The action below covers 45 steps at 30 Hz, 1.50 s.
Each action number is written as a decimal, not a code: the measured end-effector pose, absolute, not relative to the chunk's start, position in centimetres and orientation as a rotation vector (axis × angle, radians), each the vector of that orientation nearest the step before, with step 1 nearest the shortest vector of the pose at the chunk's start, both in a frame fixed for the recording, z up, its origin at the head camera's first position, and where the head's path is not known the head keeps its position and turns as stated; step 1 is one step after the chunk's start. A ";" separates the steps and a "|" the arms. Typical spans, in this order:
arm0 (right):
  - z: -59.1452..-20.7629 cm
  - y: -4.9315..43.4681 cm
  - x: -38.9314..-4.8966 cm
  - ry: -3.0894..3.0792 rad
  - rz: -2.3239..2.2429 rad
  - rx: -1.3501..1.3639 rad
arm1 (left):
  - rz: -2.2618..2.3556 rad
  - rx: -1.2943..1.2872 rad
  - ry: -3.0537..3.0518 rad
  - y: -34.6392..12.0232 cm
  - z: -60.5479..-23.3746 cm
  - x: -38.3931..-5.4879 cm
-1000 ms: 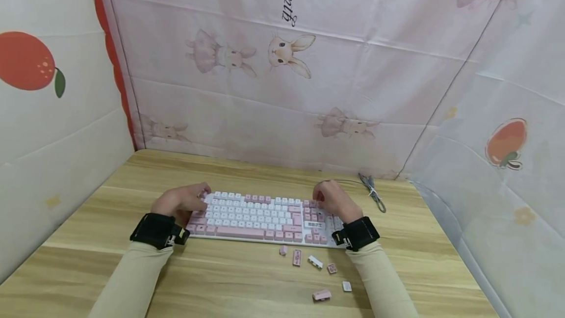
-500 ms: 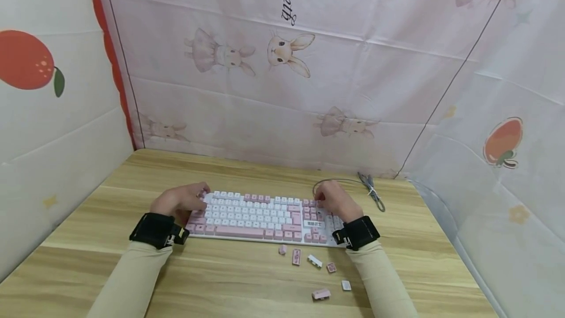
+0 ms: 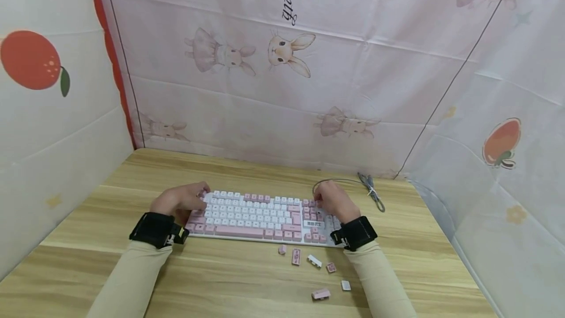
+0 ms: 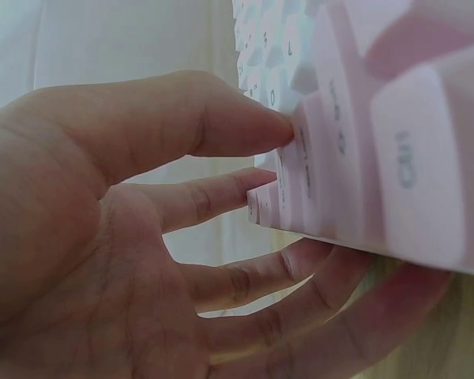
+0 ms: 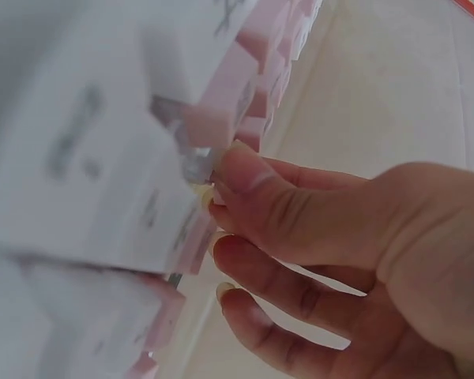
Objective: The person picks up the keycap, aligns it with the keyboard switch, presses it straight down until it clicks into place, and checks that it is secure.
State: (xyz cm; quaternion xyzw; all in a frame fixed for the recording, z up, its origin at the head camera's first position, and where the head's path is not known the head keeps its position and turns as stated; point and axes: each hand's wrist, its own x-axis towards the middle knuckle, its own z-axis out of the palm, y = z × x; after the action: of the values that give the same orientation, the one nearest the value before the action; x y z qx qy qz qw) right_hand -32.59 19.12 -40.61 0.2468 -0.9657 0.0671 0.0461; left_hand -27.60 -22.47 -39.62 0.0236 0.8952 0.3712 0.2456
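A white and pink keyboard (image 3: 247, 216) lies flat on the wooden table. At its left end, my left hand (image 3: 181, 200) grips the edge. The left wrist view shows that thumb on the pink keys near the Ctrl key (image 4: 419, 158), with the fingers spread along and below the side. My right hand (image 3: 336, 200) bends over the keyboard's upper right part. In the right wrist view its thumb and index finger come together beside a gap among the keys, pinching a small keycap mostly hidden by the fingertips. A silvery part (image 5: 196, 163) shows in that gap.
Several loose keycaps lie in front of the keyboard, among them a long pink one (image 3: 321, 294), an upright pink one (image 3: 296, 256) and white ones (image 3: 314, 261). A grey tied cable (image 3: 372, 191) rests behind, at the right. Fabric walls (image 3: 247, 126) enclose the table.
Both hands stay at nearly the same places on the keyboard. The right wrist has shifted very slightly left; the loose keycaps lie as before.
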 end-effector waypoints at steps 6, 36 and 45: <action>-40.5 19.3 -32.6 -2.948 0.179 0.758 | 0.996 0.091 2.460 -22.4 -39.6 -27.8; -40.8 19.1 -32.9 -2.990 0.238 0.738 | 0.980 0.099 2.478 -22.6 -39.6 -28.0; -41.2 19.3 -33.1 -2.978 0.235 0.770 | 0.974 0.105 2.477 -22.6 -39.7 -28.1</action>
State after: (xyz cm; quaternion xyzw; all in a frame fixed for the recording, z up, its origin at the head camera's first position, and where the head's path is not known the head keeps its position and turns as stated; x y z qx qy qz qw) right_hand -33.12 19.28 -41.20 0.2496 -0.9649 0.0762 0.0285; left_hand -28.10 -22.60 -39.73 0.0381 0.9034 0.3554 0.2367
